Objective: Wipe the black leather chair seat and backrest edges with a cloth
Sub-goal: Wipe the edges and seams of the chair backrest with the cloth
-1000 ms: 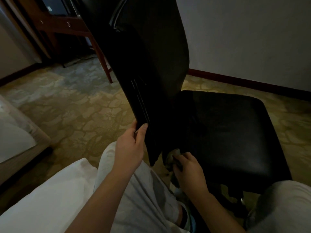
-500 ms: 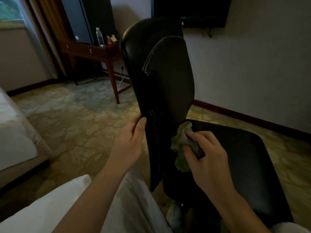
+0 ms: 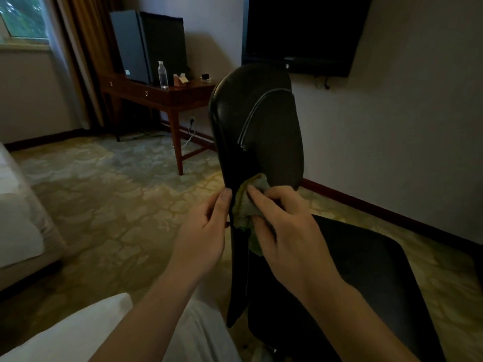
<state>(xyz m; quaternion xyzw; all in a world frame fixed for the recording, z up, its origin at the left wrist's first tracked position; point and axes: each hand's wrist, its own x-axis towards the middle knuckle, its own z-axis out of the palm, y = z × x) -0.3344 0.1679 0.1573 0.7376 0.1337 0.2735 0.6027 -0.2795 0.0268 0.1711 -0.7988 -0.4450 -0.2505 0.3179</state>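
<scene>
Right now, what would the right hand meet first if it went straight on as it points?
Past the cloth it grips, the right hand would probably meet the backrest edge first; depth is unclear.

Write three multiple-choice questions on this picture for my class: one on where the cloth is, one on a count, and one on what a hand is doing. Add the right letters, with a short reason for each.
1. Where is the cloth?
A. on the seat
B. against the lower backrest
C. on the floor

2. How many bottles stand on the desk?
A. one
B. two
C. three

3. What is the left hand doing?
A. hanging free
B. holding the backrest's edge
C. lifting a cup

Answers:
1 B: the right hand presses the cloth against the backrest's lower part.
2 A: only one clear bottle is on the desk.
3 B: the left hand's thumb lies along the backrest's edge, beside the cloth.
</scene>
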